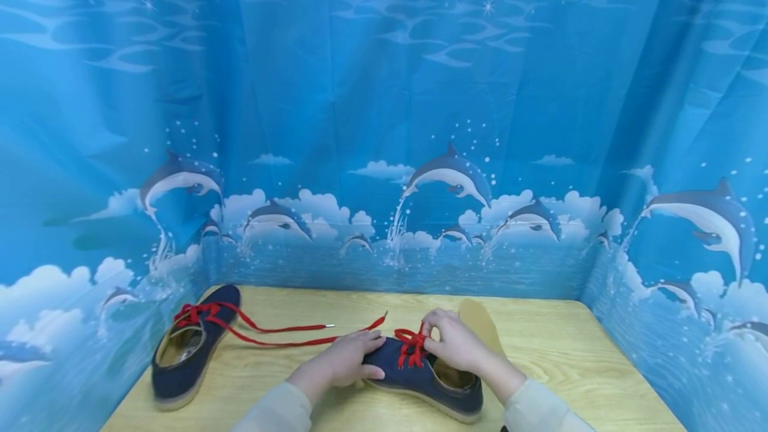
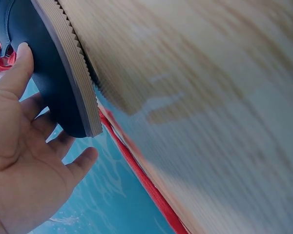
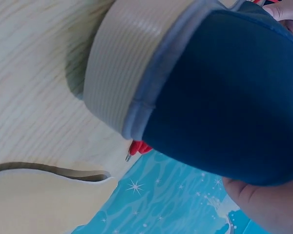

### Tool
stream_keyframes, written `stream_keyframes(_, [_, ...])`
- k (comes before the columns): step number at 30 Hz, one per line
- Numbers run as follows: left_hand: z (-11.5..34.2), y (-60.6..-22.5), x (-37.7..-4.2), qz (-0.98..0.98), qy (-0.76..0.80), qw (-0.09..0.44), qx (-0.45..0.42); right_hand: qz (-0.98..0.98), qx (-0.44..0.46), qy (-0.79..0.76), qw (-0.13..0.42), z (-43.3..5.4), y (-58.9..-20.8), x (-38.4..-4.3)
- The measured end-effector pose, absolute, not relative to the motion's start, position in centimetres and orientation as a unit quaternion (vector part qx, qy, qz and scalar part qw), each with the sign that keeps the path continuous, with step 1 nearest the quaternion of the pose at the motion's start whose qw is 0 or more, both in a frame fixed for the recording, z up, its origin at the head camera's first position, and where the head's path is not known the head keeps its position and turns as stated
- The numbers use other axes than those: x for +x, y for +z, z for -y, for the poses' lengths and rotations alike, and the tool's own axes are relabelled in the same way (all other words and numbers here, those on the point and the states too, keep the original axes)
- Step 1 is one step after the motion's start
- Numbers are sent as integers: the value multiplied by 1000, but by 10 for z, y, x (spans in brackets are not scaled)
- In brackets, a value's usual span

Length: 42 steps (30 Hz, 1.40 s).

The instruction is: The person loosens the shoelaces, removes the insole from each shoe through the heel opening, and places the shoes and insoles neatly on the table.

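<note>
Handled shoe [image 1: 419,383] (toe left); axis aslant

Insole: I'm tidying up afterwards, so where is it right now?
In the head view, the insole lies on the table right of centre, just beyond the right hand; in the right wrist view it shows at lower left.

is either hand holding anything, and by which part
The right hand pinches the flat red shoelace at its bow; the left hand holds the dark navy, tan-soled shoe by its toe.

Head camera high, wrist cameras near shoe [image 1: 414,379]
</note>
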<state>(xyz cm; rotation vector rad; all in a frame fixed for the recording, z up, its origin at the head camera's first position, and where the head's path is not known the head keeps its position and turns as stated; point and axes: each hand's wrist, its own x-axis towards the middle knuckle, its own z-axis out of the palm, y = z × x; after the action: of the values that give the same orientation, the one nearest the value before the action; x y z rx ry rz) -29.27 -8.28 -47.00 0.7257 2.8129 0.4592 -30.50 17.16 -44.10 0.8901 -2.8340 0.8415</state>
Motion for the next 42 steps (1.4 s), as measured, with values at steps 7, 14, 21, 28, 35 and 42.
stream_keyframes(7, [83, -471, -293, -948, 165, 91, 258, 910, 271, 313, 10, -174, -436, -306])
stream_keyframes(14, [84, -473, -294, -948, 161, 88, 259, 889, 279, 361, -37, -180, -441, -310])
stream_keyframes(21, [83, -475, -295, -950, 153, 87, 257, 855, 280, 428, -89, -189, -444, -318])
stream_keyframes(28, [81, -472, -295, -952, 143, 103, 249, 864, 254, 429, -69, -190, -441, -319])
stream_keyframes(35, [79, -469, -292, -955, 130, 101, 246, 866, 206, 453, -52, -188, -439, -317])
stream_keyframes(42, [79, -473, -294, -957, 117, 86, 253, 821, 186, 526, -119, -186, -435, -316])
